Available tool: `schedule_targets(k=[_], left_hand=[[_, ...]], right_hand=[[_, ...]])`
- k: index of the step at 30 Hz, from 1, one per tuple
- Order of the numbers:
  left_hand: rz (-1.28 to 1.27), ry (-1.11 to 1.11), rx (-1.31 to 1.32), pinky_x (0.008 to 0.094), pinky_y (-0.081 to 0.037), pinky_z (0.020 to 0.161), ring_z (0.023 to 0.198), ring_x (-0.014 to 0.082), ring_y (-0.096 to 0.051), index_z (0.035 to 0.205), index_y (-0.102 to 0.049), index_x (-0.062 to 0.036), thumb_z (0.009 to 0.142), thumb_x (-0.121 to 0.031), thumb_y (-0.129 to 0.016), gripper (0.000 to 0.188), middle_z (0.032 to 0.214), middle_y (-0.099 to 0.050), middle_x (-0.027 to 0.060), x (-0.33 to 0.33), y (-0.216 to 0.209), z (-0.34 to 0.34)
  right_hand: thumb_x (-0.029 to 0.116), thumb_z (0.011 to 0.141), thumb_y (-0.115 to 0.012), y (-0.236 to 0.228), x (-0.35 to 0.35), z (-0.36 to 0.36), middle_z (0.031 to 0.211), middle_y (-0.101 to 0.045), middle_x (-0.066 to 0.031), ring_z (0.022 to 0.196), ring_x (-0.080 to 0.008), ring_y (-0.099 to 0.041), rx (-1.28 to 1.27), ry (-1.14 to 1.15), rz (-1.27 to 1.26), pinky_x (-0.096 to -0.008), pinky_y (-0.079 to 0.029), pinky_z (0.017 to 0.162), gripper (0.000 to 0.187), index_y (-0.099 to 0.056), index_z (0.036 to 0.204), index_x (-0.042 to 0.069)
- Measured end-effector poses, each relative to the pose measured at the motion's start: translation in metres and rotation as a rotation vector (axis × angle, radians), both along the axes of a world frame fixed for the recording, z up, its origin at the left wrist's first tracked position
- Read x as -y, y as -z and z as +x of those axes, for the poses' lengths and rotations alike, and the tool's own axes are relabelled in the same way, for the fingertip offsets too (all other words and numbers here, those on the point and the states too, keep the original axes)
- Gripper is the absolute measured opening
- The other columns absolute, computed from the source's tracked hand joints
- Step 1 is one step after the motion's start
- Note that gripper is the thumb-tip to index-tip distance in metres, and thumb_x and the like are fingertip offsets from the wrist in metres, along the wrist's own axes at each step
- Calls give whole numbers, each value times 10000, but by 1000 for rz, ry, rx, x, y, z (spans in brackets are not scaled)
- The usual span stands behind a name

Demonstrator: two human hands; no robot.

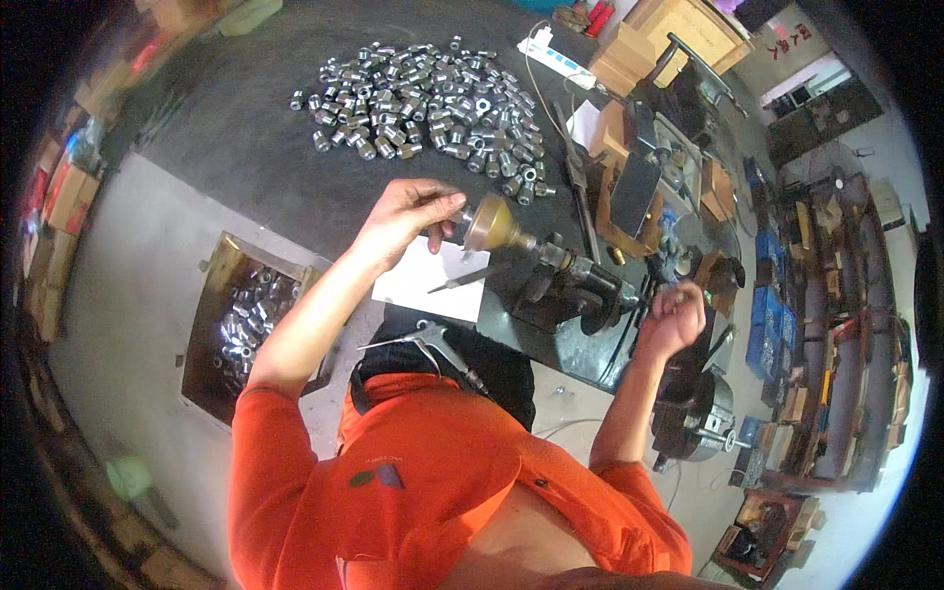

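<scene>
Orange shirt [423, 492]: nearest, filling the lower middle, worn by the person seated at the bench.
Air gun [429, 339]: silvery, thin nozzle aimed left, lying over dark cloth [501, 369] at the lap.
Wooden box [218, 295]: low on the left beside the bench, partly filled with loose metal fittings [258, 320].
Right hand [678, 317]: fingers curled in, close by the right end of the bench fixture — whether they grip anything I cannot tell.
Left hand [413, 218]: thumb and fingertips pinched on a small metal piece [466, 218], mostly hidden by the fingers, at the left face of the yellowish round head.
Round head [494, 224]: brass-toned, at the left end of the fixture, its wide side facing the left hand.
Bench fixture [570, 285]: dark, standing near the bench's front edge between the two hands.
White paper [423, 285]: flat beneath the left hand, a dark slim tool [470, 278] lying across it.
Fitting pile [423, 108]: a broad heap on the dark tabletop [226, 118], beyond the left hand.
Power strip [559, 61]: white and blue, past the pile — near cardboard boxes [624, 59].
Shelves [851, 324]: off to the right, well apart from the hands, holding blue bins [769, 324].
</scene>
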State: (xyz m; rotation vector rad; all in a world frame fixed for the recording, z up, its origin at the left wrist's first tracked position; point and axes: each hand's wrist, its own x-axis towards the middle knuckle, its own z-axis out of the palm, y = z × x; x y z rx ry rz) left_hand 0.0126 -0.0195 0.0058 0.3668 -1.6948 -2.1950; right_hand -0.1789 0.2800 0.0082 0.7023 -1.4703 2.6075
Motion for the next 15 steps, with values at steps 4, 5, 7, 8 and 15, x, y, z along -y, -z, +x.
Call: schedule_targets(k=[4,5,7,8,15], left_hand=[[61,-2,-38,202,-430,423,586,108,-541,926,-558,63,782,-182,-598,286,695,-563,73,0,0,3],[62,-9,-35,203,-432,429,590,110,-542,928,-557,63,781,-177,-599,285,704,-567,76,-1,-1,3],[63,-18,-31,205,-436,442,598,112,-544,931,-554,64,779,-169,-601,283,721,-574,84,-2,-3,3],[41,-16,-28,208,-434,444,597,113,-543,932,-554,53,781,-167,-595,270,718,-573,76,-2,-3,3],[-288,-117,-15,234,-430,467,608,132,-558,907,-563,18,751,-113,-608,208,724,-577,62,-2,-1,7]], right_hand=[[108,783,-403,12,-23,49,517,-344,4,389,-54,-279,73,51,20,-178,-212,333,167,-484,696,-9],[109,783,-415,23,-28,55,520,-349,5,389,-54,-282,172,75,35,-179,-207,326,158,-486,698,-5],[97,781,-442,45,-33,58,521,-357,5,389,-58,-288,267,36,108,-183,-204,316,135,-491,691,8],[81,779,-459,57,-32,55,523,-372,0,393,-58,-297,356,18,69,-188,-204,313,120,-496,684,19],[77,730,-452,113,-4,-71,558,-480,-28,444,-82,-417,-108,282,500,-193,-300,378,141,-568,717,-2]])
